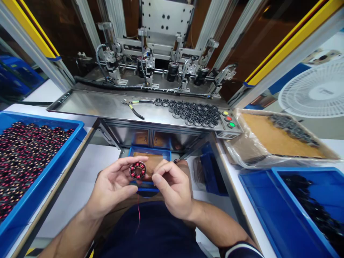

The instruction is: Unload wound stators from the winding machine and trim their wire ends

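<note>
My left hand [113, 184] holds a small round wound stator [138, 170] with red copper coils between thumb and fingertips, just above my lap. My right hand [173, 186] is next to it with fingers pinched together at the stator's right edge; what it pinches is too thin to make out. A thin red wire [139, 211] hangs down from the stator over my dark shirt.
A blue tray [76, 134] of wound red stators sits at left. Black bare stator cores [195, 111] and side cutters [133, 106] lie on the steel machine shelf, beside red and green buttons [229, 122]. Blue bins [271, 200] and a cardboard tray [271, 138] stand at right; a small blue bin [149, 150] is ahead.
</note>
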Motion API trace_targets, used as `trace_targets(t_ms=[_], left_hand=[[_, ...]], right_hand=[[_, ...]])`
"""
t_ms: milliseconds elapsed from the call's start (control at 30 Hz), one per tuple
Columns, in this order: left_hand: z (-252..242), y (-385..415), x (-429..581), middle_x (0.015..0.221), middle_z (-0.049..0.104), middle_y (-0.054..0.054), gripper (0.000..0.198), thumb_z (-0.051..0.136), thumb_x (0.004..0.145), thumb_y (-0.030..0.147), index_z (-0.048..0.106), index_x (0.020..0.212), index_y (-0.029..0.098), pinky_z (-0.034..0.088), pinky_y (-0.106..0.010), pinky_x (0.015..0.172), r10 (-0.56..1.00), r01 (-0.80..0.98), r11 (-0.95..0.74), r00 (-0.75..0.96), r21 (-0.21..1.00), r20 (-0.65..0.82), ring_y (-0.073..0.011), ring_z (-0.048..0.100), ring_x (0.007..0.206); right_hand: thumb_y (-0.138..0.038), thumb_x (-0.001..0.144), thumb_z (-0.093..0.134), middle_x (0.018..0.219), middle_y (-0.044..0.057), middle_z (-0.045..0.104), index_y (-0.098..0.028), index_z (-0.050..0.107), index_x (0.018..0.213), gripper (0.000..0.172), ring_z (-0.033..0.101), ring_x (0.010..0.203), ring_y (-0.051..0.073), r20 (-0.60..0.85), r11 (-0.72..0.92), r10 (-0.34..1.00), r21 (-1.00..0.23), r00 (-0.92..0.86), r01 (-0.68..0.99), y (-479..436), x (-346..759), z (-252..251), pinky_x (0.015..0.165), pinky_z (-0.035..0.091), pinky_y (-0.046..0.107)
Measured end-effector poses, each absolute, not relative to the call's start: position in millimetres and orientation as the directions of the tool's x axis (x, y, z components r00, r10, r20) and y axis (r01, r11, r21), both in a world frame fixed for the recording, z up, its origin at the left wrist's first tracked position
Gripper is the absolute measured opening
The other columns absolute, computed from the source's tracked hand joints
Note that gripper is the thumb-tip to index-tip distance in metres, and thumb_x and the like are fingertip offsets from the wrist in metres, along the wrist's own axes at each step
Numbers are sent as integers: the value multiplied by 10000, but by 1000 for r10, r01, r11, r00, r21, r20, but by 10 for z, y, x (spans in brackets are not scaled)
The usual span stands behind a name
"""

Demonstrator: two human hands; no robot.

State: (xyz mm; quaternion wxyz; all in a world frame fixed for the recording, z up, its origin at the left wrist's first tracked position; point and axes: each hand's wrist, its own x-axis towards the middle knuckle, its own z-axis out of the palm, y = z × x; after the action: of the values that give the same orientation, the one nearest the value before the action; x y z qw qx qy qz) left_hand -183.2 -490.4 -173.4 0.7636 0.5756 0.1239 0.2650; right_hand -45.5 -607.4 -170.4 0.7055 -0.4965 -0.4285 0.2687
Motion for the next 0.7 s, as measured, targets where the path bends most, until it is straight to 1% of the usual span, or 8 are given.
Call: trace_targets(t_ms=[67, 133, 267, 367, 467, 533, 600, 700], left_hand=[[-1751, -4925, -1799, 1302, 607, -115, 537, 808, 715, 232, 619, 1218, 210, 587, -255, 845, 571, -312, 219, 809, 925, 137, -171, 691, 921], [-1762, -4958, -1767, 1238, 627, -79, 513, 835, 671, 191, 651, 1150, 223, 585, -223, 808, 648, -342, 163, 745, 925, 161, -144, 680, 881], [-1762, -5037, -1746, 1103, 681, -26, 434, 778, 695, 36, 685, 1061, 248, 531, -182, 919, 745, -270, -141, 605, 952, 282, -145, 638, 1079], [-1767, -5092, -1772, 1113, 696, -25, 532, 757, 697, 0, 646, 1151, 253, 541, -191, 925, 737, -235, -280, 568, 931, 366, -133, 667, 1034], [-1798, -5117, -1810, 1130, 701, -38, 597, 763, 669, -22, 624, 1185, 243, 568, -239, 915, 712, -226, -356, 563, 907, 420, -164, 684, 1019], [-1817, -5120, -1830, 1124, 703, -46, 588, 771, 645, -33, 645, 1157, 227, 571, -271, 928, 687, -206, -424, 561, 882, 462, -188, 677, 1040], [-1820, -5120, -1840, 1114, 708, -49, 570, 776, 634, -38, 660, 1132, 215, 572, -278, 934, 687, -185, -450, 553, 874, 471, -190, 678, 1036], [-1796, -5119, -1839, 1121, 713, -49, 558, 779, 644, -21, 657, 1136, 214, 576, -264, 927, 709, -181, -408, 554, 895, 436, -177, 690, 1014]], right_hand=[[-185, 899, 596, 745, 0, 540, -179, 554, 813, 96, 511, 673, 114, 362, 374, 800, -925, 478, 74, -6075, -471, -1728, 616, 423, 263], [-175, 896, 595, 746, 2, 540, -181, 549, 813, 95, 518, 686, 120, 374, 376, 803, -922, 465, 93, -6073, -489, -1753, 633, 429, 271], [-187, 912, 576, 746, 4, 537, -186, 538, 813, 105, 509, 687, 122, 333, 336, 823, -939, 461, 79, -6059, -502, -1793, 633, 423, 272], [-221, 893, 607, 811, 11, 529, -196, 541, 899, 70, 508, 738, 133, 329, 338, 836, -939, 438, 60, -6036, -481, -1796, 669, 435, 286], [-255, 831, 686, 890, 25, 520, -204, 529, 942, 199, 506, 814, 155, 371, 377, 841, -924, 392, 65, -6002, -470, -1779, 736, 438, 318], [-256, 862, 651, 885, 24, 511, -203, 522, 898, 144, 502, 822, 154, 379, 396, 845, -918, 378, 36, -5977, -487, -1773, 751, 429, 324], [-249, 924, 568, 853, 17, 500, -202, 508, 864, 97, 494, 795, 141, 348, 392, 840, -920, 417, -21, -5957, -527, -1778, 738, 420, 316], [-263, 974, 491, 826, 8, 494, -205, 481, 851, 137, 483, 759, 130, 244, 344, 816, -933, 525, -102, -5943, -597, -1811, 715, 412, 306]])
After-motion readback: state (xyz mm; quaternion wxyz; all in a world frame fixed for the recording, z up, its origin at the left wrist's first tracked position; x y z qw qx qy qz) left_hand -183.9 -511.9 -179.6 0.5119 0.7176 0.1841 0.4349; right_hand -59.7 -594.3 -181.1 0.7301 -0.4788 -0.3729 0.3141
